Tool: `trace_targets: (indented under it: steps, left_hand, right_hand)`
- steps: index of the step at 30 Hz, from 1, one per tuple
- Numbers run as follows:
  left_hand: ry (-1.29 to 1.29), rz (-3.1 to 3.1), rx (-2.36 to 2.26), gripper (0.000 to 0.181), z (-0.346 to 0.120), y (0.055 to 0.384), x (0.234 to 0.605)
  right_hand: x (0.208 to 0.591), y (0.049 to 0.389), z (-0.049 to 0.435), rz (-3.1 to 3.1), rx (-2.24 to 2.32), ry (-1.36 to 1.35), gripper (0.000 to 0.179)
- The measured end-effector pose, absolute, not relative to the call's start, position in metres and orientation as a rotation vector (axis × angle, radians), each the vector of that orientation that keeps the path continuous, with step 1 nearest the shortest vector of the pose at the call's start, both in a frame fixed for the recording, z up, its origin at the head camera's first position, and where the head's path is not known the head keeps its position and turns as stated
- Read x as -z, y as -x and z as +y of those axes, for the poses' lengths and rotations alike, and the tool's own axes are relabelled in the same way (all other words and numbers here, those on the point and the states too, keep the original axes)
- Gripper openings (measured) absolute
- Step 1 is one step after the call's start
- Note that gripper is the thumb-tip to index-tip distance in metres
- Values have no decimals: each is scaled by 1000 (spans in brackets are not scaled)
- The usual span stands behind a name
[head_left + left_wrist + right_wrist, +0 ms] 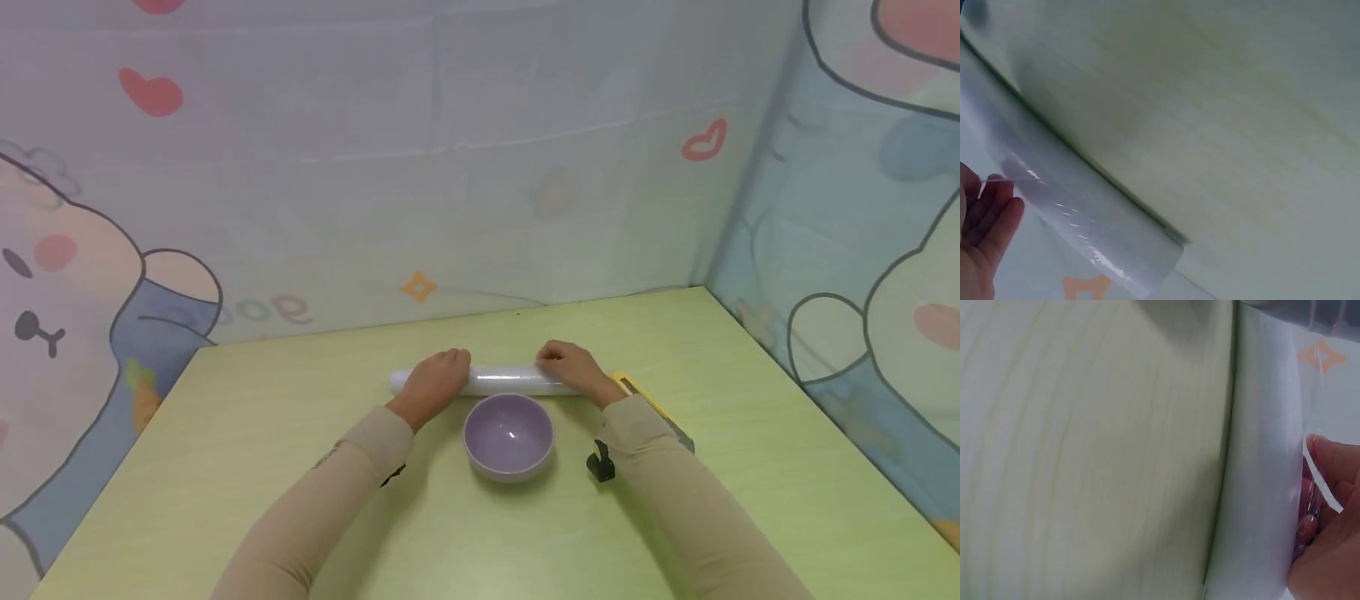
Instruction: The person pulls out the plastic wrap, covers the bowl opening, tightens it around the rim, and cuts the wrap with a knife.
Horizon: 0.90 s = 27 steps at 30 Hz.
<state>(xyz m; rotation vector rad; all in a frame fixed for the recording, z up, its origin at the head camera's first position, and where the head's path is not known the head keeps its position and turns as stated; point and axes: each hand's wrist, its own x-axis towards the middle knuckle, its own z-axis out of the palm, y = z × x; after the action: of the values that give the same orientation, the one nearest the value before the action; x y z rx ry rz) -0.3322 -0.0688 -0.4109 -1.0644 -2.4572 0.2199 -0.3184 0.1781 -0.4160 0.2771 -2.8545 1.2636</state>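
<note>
A white roll of cling film (pixel 502 382) lies crosswise behind a lilac bowl (pixel 508 437). My left hand (pixel 438 379) is at the roll's left part; in the left wrist view its thumb and fingers (pixel 1007 225) pinch the edge of the clear film beside the roll (pixel 1079 206). Toward the roll's other end, my right hand (pixel 573 367) grips the film too. In the right wrist view, crumpled clear film and a narrow white strip (pixel 1322 484) show between the fingers of that hand (pixel 1332 506). The roll's right end is hidden behind the right hand.
A yellow and grey utility knife (pixel 652 404) lies right of the roll, partly covered by the right forearm. Printed cloth (pixel 480 208) walls stand along the back and sides of the light green table (pixel 225 433).
</note>
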Motion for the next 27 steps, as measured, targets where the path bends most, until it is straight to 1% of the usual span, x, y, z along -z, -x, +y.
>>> trace_targets:
  steps: [4, 7, 14, 20, 27]
  left_hand:
    - [954, -2645, -69, 7, -65, 335, 405]
    - [907, -2732, 61, 11, -65, 340, 403]
    - [899, -2895, 381, 18, -69, 350, 396]
    - [874, -2996, 611, 17, -74, 354, 398]
    - [922, -2994, 770, 16, -77, 355, 396]
  right_hand:
    - [413, 316, 176, -2878, -1247, -255, 20]
    - [410, 315, 174, -2892, -1241, -211, 21]
    - [406, 315, 171, -2900, -1196, -143, 23]
    - [408, 317, 167, -2902, -1186, -113, 23]
    - [409, 320, 167, -2904, -1182, -88, 23]
